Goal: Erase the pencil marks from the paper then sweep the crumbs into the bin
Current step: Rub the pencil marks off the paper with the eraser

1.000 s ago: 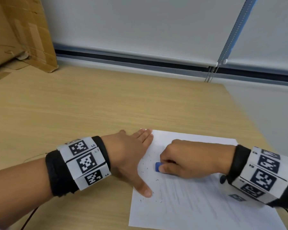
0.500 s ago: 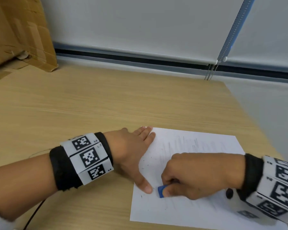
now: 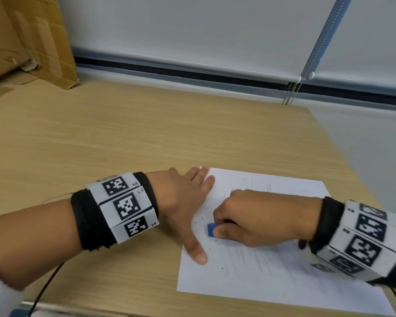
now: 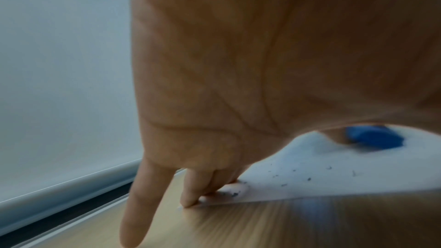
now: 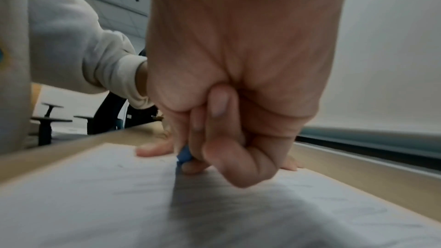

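Head view: white sheet of paper (image 3: 272, 271) lies on the light wood-grain table (image 3: 124, 138), near the front edge. Left hand (image 3: 183, 202) is spread flat w/ straight fingers, thumb and fingertips on the sheet's left edge, pinning it. Right hand (image 3: 256, 218) is curled into a fist round a small blue eraser (image 3: 211, 229), tip down on the paper, just beside the left thumb. Faint grey pencil marks (image 3: 249, 255) run under and in front of the fist; dark eraser crumbs (image 3: 204, 216) are scattered between the two hands. Around: brown cardboard box (image 3: 28, 37) back left, white roller blind (image 3: 192, 30) w/ bead chain (image 3: 290, 94) behind the table. Both wrists wear black bands w/ marker tags. No bin in sight.

Left wrist view: palm fills the frame, fingers (image 4: 190, 191) straight, tips pressing the paper's corner; blue eraser shows blurred at right, crumbs in front of it.

Right wrist view: fingers (image 5: 226, 148) folded tight, eraser peeking out by the thumb; the fist blocks most of the sheet's far end. A cream sleeve (image 5: 83, 54) and black office chairs (image 5: 52, 120) sit behind.

Vs. half a sec ago: the eraser has come back up the page, off the lower left part; left hand hasn't budged.
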Demonstrator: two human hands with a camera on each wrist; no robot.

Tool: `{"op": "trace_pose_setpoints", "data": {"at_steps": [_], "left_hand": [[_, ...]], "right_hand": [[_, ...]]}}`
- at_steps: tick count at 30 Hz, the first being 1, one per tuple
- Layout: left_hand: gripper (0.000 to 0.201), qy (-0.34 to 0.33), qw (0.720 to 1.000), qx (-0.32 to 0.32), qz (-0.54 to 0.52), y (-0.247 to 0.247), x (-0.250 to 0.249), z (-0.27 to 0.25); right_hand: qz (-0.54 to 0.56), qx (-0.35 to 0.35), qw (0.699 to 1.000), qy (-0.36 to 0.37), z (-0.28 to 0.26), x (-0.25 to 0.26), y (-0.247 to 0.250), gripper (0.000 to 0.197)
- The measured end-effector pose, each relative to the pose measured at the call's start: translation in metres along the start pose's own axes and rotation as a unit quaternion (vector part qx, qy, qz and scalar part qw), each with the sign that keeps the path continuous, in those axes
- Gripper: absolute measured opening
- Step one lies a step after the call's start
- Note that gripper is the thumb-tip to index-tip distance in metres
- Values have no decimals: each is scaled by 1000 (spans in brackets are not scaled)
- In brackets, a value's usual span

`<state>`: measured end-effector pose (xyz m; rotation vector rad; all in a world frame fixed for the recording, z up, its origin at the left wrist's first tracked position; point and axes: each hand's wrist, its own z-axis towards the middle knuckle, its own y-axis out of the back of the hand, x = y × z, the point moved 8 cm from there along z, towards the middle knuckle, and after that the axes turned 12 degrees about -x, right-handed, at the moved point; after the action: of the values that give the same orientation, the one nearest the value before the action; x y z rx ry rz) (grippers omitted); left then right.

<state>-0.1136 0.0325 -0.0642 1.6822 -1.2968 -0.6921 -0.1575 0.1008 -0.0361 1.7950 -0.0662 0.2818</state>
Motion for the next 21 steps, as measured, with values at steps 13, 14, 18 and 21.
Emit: {"op": "trace_pose_setpoints", "data": {"at_steps": [13, 14, 18, 21], "left_hand": [[155, -4, 1000, -6, -3, -1, 0, 2], [155, -4, 1000, -4, 0, -1, 0, 2], [154, 1, 1000, 0, 7, 2, -3, 3], [155, 1, 1000, 6, 4, 0, -2, 4]], "right_hand": [[-22, 85, 996, 31, -23, 11, -13, 36], [-21, 89, 995, 28, -22, 11, -13, 36], [-11, 45, 999, 0, -19, -3, -6, 37], [10, 82, 996, 33, -31, 10, -16, 36]]}}
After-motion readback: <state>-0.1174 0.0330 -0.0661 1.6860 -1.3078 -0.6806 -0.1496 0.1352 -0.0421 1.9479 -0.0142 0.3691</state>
